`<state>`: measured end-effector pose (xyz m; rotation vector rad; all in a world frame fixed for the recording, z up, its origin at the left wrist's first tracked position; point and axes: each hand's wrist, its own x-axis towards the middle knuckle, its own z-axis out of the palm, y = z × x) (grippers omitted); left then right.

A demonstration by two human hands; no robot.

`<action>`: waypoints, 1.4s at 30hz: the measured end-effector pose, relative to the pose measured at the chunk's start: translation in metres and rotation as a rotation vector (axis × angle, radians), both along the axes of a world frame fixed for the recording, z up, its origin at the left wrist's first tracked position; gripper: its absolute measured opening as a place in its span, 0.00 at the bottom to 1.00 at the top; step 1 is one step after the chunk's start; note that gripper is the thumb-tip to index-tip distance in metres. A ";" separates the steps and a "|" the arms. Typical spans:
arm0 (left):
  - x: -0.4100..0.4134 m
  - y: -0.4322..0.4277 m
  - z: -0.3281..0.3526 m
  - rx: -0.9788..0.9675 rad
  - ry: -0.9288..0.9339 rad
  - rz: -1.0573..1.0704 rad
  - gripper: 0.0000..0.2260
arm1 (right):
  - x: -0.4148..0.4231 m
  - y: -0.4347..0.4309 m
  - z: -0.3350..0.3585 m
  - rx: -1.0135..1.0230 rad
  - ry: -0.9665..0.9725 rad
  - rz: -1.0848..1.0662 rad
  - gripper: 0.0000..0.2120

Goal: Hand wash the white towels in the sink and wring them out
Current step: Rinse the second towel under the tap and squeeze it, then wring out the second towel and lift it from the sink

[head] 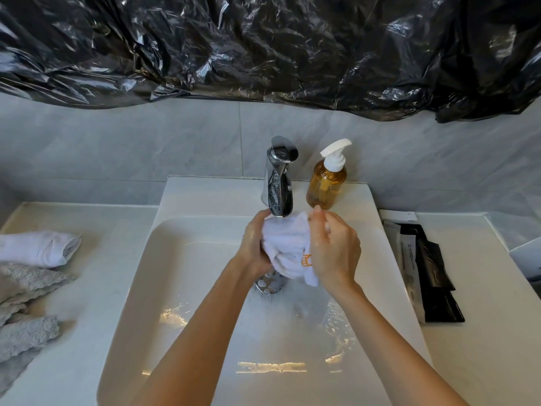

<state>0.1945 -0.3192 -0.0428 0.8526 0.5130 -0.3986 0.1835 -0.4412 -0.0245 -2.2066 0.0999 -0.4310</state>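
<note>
Left end of the counter (96, 288): a rolled white towel (41, 247) lies near the left edge, toward the wall. Just in front of it, a crumpled grey cloth (26, 312) runs along the left edge toward the front. Between these cloths and the sink's left rim the counter surface shows bare.

Centre: the white sink (187, 197) is set into the counter, its back ledge against the tiled wall. A chrome faucet (278, 183) stands at the middle of the back ledge; an amber pump bottle (326, 183) stands just beside it on the right. Water lies in the basin around the drain (268, 284).

The bunched white towel with an orange mark (288, 247) is held above the drain, its top just under the faucet spout. The left hand (254, 244) is curled round the towel's left side, gripping it. The right hand (333, 250) grips its right side, thumb and fingers pinching the upper edge. Both forearms cross the front half of the basin.

Right end: black and white packets (424, 268) lie on the counter close along the sink's right rim. Further right, a white object is cut off by the picture's edge.

Above the wall tiles hangs crinkled black plastic sheeting (263, 45).
</note>
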 end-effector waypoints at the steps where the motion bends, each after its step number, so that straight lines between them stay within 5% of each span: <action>1: -0.004 0.007 -0.001 -0.057 -0.058 -0.064 0.19 | 0.001 -0.002 0.001 0.105 0.123 -0.038 0.21; 6: -0.032 0.040 -0.011 0.226 -0.293 -0.418 0.25 | 0.006 -0.019 -0.008 0.404 0.537 -0.052 0.19; 13: -0.070 0.031 -0.014 0.326 -0.472 0.015 0.21 | -0.024 -0.007 0.022 0.341 0.772 0.332 0.16; 15: -0.082 0.041 -0.010 0.389 -0.528 0.066 0.16 | -0.033 -0.009 0.035 0.039 0.647 0.368 0.18; 17: -0.089 0.051 0.003 0.410 -0.527 0.097 0.09 | -0.036 -0.010 0.054 -0.305 0.205 0.244 0.16; 19: -0.091 0.065 0.017 0.447 -0.579 0.149 0.08 | -0.025 -0.003 0.070 -0.387 -0.162 0.280 0.19; 22: -0.091 0.084 0.043 0.547 -0.677 0.197 0.11 | 0.004 0.016 0.085 -0.579 -0.143 0.484 0.28; 28: -0.094 0.108 0.082 0.768 -0.736 0.145 0.05 | 0.006 0.025 0.071 -0.781 -0.097 0.457 0.27; 31: -0.091 0.124 0.089 0.853 -0.695 0.130 0.15 | -0.002 0.022 0.074 -0.674 -0.163 0.518 0.23; 33: -0.090 0.127 0.093 0.896 -0.666 0.091 0.12 | -0.014 0.029 0.079 -0.451 -0.180 0.591 0.19; 37: -0.092 0.121 0.107 0.923 -0.646 0.058 0.19 | -0.035 0.050 0.083 -0.001 0.311 0.851 0.21; 42: -0.099 0.129 0.114 0.838 -0.658 -0.021 0.28 | -0.026 0.045 0.102 0.280 0.319 0.764 0.15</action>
